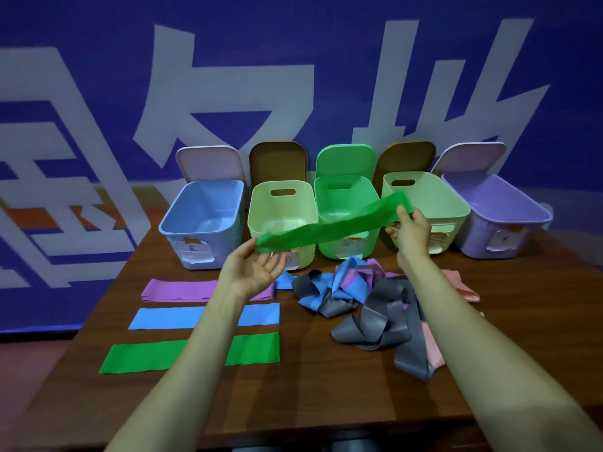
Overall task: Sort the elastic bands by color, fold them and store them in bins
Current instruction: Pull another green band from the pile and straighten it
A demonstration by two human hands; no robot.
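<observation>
While the green band [329, 226] hangs stretched in the air above the counter [310, 386], crossing the row of bins [339, 197] in my view, I read the hands as follows. Right hand [412, 230]: thumb and fingers pinch the band's right end. Left hand [253, 269]: palm up, fingers loosely spread; the band's left end meets thumb and forefinger, and I cannot tell whether it is pinched. Flat on the counter lie a purple strip [182, 290], a blue strip [169, 318] and a green strip [146, 357]. A tangled heap [359, 298] of grey, blue, purple and pink bands lies beside them.
</observation>
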